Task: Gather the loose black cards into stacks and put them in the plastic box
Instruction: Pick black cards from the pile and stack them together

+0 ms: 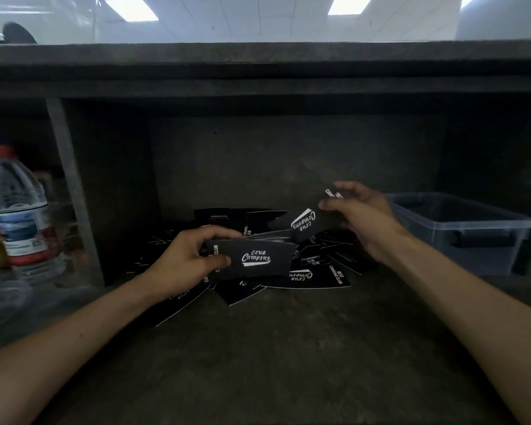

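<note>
1. The left hand [187, 260] grips a small stack of black cards [255, 259], thumb on top and fingers curled underneath. It is held low over the heap, likely so that each new card has only a short way to travel.
2. The right hand [360, 214] pinches a single card [305, 223] by one end between thumb and fingers, lifted clear of the heap. Its free end points toward the stack, which suggests it is about to be laid on top.
3. The loose cards [319, 279] lie scattered and overlapping on the table [288, 348], facing every way, so they have to be picked up one at a time and squared.
4. The plastic box [472, 223] stands open to the right, near the heap but apart from it, within easy reach of the right hand. Its inside is dim, and I see no cards there.
5. A water bottle [19, 210] stands far left, well clear of the work.
6. Most of the cards look ungathered, so the task seems to be at an early stage.
</note>
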Demonstrator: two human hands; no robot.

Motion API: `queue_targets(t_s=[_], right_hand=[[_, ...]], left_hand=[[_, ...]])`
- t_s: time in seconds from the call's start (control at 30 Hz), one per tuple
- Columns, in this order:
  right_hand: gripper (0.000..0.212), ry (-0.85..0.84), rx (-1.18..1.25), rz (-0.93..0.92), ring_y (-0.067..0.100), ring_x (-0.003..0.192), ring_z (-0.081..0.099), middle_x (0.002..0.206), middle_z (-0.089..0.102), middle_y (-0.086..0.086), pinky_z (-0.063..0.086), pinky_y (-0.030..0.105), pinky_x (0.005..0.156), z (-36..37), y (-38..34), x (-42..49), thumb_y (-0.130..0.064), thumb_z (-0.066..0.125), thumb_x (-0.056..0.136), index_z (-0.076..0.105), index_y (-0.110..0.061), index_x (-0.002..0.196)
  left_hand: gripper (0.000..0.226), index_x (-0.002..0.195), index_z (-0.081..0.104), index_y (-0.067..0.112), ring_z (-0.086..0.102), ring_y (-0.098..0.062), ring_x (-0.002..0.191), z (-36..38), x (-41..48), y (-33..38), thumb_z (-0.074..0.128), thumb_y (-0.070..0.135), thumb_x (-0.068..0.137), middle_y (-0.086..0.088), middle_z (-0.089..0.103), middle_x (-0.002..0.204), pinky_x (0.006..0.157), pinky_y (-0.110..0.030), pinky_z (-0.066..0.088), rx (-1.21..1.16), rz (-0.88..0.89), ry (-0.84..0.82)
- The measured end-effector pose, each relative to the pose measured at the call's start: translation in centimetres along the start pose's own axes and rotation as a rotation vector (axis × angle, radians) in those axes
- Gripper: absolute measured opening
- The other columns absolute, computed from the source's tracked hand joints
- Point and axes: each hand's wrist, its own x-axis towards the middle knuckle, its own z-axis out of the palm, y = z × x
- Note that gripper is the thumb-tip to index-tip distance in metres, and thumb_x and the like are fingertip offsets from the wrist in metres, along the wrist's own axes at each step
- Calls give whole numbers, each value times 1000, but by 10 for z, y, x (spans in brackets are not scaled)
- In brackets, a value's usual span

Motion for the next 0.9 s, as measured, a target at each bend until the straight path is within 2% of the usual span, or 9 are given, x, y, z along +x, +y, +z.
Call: queue_targets(t_s=[0.13, 0.2, 0.27, 0.37, 0.47, 0.57, 0.67, 0.77, 0.9], right_hand=[[34, -200, -137, -146, 17, 86, 75, 94, 78, 1, 57, 21, 69, 13, 7, -13, -14, 86, 73, 66, -15, 100], [29, -326, -175, -126, 20, 89, 75, 95, 78, 5, 59, 28, 76, 18, 14, -17, -25, 81, 80, 68, -12, 103], [22, -456, -269, -70, 16, 94, 73, 99, 77, 0, 57, 30, 84, 22, 22, -18, -32, 70, 89, 71, -19, 106], [18, -629, -455, 29, 1, 95, 67, 102, 74, -13, 52, 16, 83, 26, 32, -19, -19, 53, 101, 68, -26, 108], [25, -562, -472, -25, 1, 93, 65, 103, 73, -11, 50, 16, 80, 23, 22, -17, -12, 48, 102, 66, -28, 107], [19, -482, -600, -233, 4, 91, 68, 98, 74, -4, 50, 17, 78, 4, 3, -11, -18, 61, 97, 69, -24, 114], [22, -621, -684, -243, 4, 95, 70, 100, 76, -7, 53, 15, 81, -4, 0, -14, -20, 71, 89, 74, -20, 111], [22, -774, -663, -30, 9, 100, 70, 107, 75, -5, 55, 20, 79, 5, 7, -19, -22, 59, 98, 72, -22, 115], [30, -770, -665, 89, 7, 102, 69, 108, 75, -9, 52, 25, 84, 0, 0, -14, -10, 50, 100, 71, -29, 112]], left_hand=[[40, 110, 69, 21, 68, -7, 101, 0, -3, 2, 73, -7, 81, 11, 72, 108, 81, -17, 55, 52, 38, -73], [41, 109, 67, 21, 67, -7, 104, 1, -3, 1, 75, -6, 80, 9, 71, 109, 83, -17, 54, 65, 50, -72], [42, 108, 65, 20, 67, -10, 104, 1, -2, 0, 76, -7, 78, 3, 69, 110, 86, -21, 55, 60, 51, -51], [44, 108, 62, 17, 67, -13, 104, 2, -2, 0, 77, -9, 76, -3, 68, 111, 88, -26, 57, 56, 60, -27], [57, 118, 57, 18, 65, -11, 110, 2, -2, -1, 77, -11, 74, -2, 65, 118, 85, -25, 57, 5, 51, -34], [80, 137, 46, 22, 62, -7, 117, 3, -2, -3, 77, -14, 73, 0, 60, 128, 87, -20, 55, -34, 34, -52], [91, 147, 36, 24, 60, -6, 122, 2, -2, -2, 77, -12, 74, 3, 58, 134, 94, -22, 53, -27, 26, -96], [79, 141, 47, 28, 63, -9, 119, 1, -4, -1, 76, -10, 78, 2, 67, 125, 95, -27, 54, -6, 48, -152], [47, 110, 72, 24, 71, -8, 99, -1, -5, 3, 73, -10, 79, 6, 74, 107, 77, -19, 57, 46, 86, -147]])
